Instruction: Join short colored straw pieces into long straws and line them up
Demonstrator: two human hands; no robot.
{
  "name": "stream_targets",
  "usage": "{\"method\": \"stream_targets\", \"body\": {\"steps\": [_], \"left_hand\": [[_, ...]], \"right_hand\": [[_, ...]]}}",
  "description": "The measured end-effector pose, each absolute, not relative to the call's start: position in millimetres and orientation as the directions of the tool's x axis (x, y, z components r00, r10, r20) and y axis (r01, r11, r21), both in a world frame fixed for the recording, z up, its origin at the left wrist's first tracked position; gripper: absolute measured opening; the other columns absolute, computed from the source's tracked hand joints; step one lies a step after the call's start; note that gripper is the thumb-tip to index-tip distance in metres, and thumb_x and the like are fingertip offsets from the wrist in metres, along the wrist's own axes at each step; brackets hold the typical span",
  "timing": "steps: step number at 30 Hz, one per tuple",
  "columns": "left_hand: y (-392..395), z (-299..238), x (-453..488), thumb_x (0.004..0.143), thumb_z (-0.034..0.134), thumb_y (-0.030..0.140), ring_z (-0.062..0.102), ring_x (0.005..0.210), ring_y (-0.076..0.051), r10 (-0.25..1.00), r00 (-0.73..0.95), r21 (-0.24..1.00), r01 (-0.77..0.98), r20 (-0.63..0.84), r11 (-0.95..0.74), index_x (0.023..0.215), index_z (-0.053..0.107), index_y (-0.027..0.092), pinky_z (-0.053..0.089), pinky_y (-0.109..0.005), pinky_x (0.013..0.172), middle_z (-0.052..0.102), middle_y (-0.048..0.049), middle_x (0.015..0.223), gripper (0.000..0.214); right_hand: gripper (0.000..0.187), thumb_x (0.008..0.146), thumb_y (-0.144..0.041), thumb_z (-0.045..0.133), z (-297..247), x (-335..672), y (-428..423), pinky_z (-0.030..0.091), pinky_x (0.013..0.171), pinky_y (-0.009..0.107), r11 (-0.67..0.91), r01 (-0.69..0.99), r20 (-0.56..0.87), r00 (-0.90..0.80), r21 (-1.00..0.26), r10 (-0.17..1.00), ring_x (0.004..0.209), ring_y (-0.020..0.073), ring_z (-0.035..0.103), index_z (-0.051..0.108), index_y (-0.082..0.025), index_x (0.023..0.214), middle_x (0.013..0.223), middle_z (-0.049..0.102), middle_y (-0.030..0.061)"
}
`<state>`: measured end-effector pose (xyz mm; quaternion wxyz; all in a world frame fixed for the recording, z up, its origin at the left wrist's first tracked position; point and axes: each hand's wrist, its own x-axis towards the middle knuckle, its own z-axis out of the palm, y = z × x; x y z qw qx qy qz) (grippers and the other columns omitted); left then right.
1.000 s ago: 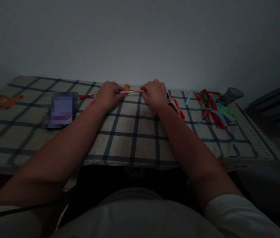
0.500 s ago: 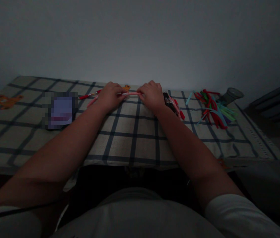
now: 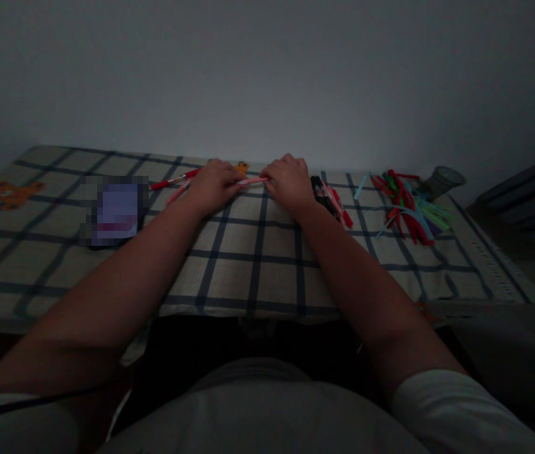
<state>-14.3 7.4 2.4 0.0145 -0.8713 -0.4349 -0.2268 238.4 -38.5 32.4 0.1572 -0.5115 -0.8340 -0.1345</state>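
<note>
A slim pink pen (image 3: 252,181) lies level between my two hands at the back of the table. The fingers of my left hand (image 3: 215,184) are closed on its left end, and those of my right hand (image 3: 290,183) pinch its right end. Left of my left hand lie a red pen (image 3: 173,180) and another pink pen (image 3: 178,192), both partly covered by that hand. Close to the right hand is a group of black pens (image 3: 324,195), with pink and red pens (image 3: 347,218) beside them.
A checked cloth (image 3: 229,271) covers the table, which meets a plain wall. On the left lies a phone-like device (image 3: 116,211) with a blurred screen. Toward the right are colourful strips (image 3: 412,214) and a grey cup-like container (image 3: 441,181) tipped over.
My left hand has shifted very slightly at the pen's left end. The pink pen stays held between both hands, and the right hand has hardly moved.
</note>
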Motion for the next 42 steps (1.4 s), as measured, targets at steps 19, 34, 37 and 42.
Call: {"method": "stream_targets", "body": {"steps": [19, 34, 37, 42], "left_hand": [[11, 3, -17, 0.111, 0.071, 0.039, 0.071, 0.127, -0.036, 0.730, 0.477, 0.210, 0.748, 0.489, -0.630, 0.122, 0.088, 0.018, 0.056, -0.055, 0.119, 0.082, -0.0171, 0.126, 0.029], [8, 7, -17, 0.113, 0.070, 0.040, 0.069, 0.128, -0.036, 0.745, 0.478, 0.212, 0.757, 0.466, -0.618, 0.126, 0.088, 0.020, 0.052, -0.054, 0.123, 0.081, -0.0157, 0.128, 0.030], [10, 4, -17, 0.111, 0.072, 0.042, 0.069, 0.126, -0.035, 0.739, 0.458, 0.224, 0.755, 0.494, -0.617, 0.122, 0.088, 0.022, 0.054, -0.052, 0.120, 0.081, -0.0146, 0.124, 0.029], [15, 0, -19, 0.109, 0.072, 0.043, 0.070, 0.120, -0.034, 0.720, 0.439, 0.225, 0.749, 0.537, -0.624, 0.116, 0.087, 0.022, 0.057, -0.052, 0.116, 0.081, -0.0141, 0.115, 0.027]], "right_hand": [[0.052, 0.127, -0.049, 0.049, 24, 241, -31, 0.038, 0.117, 0.057, 0.488, 0.871, 0.333, -0.476, 0.055, 0.814, 0.138, 0.0422, 0.062, 0.080, -0.022, 0.158, 0.139, 0.084, 0.0204], [0.051, 0.128, -0.040, 0.042, 25, 242, -32, 0.039, 0.117, 0.054, 0.455, 0.890, 0.334, -0.442, 0.043, 0.833, 0.137, 0.0398, 0.060, 0.087, -0.018, 0.133, 0.135, 0.082, 0.0211], [0.058, 0.128, -0.041, 0.035, 25, 241, -32, 0.039, 0.116, 0.057, 0.464, 0.885, 0.328, -0.452, 0.048, 0.829, 0.137, 0.0423, 0.061, 0.087, -0.017, 0.136, 0.134, 0.083, 0.0226], [0.054, 0.126, -0.054, 0.046, 28, 243, -35, 0.039, 0.114, 0.057, 0.441, 0.897, 0.378, -0.419, 0.031, 0.826, 0.137, 0.0437, 0.060, 0.083, -0.019, 0.145, 0.137, 0.082, 0.0230]]}}
